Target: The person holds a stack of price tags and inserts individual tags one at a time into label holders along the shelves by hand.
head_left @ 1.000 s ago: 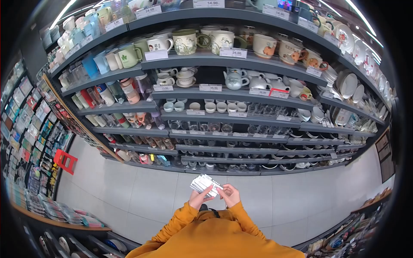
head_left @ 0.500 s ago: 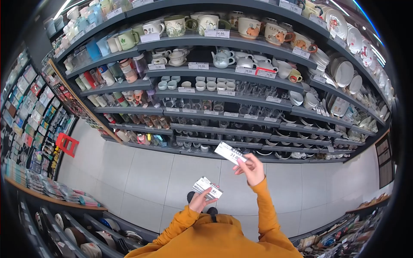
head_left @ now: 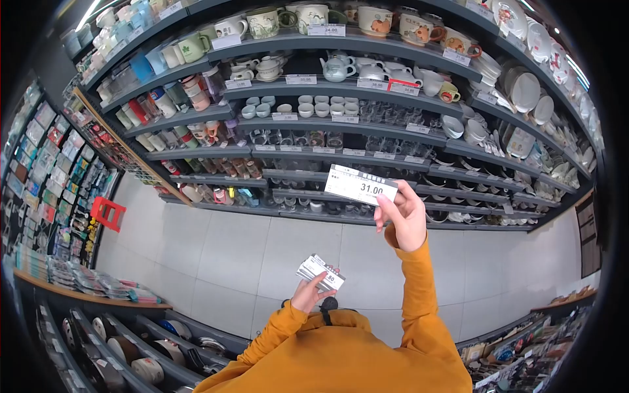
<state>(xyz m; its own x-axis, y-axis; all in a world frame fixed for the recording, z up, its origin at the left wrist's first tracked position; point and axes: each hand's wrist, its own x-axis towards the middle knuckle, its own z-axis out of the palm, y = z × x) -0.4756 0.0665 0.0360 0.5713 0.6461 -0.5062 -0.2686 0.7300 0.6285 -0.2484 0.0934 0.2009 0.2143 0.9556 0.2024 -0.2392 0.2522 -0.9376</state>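
31.00 price tag (head_left: 357, 185) singled out, pinched in right hand (head_left: 407, 219); tag stack (head_left: 316, 267) left over, gripped in left hand (head_left: 306, 296).

We stand in front of the shelves (head_left: 282, 46). Mugs (head_left: 265, 23) sit up high, with plates (head_left: 524, 92) to their right. Teapots (head_left: 337, 67) are on the shelf under the mugs, little cups (head_left: 322, 111) one shelf lower. Our right hand (head_left: 407, 218) holds a price tag (head_left: 347, 185) before the low shelves. Our left hand (head_left: 305, 297) holds a pile of tags (head_left: 320, 270), closer to us. A stool (head_left: 107, 211) stands on the floor (head_left: 229, 262) to our left.
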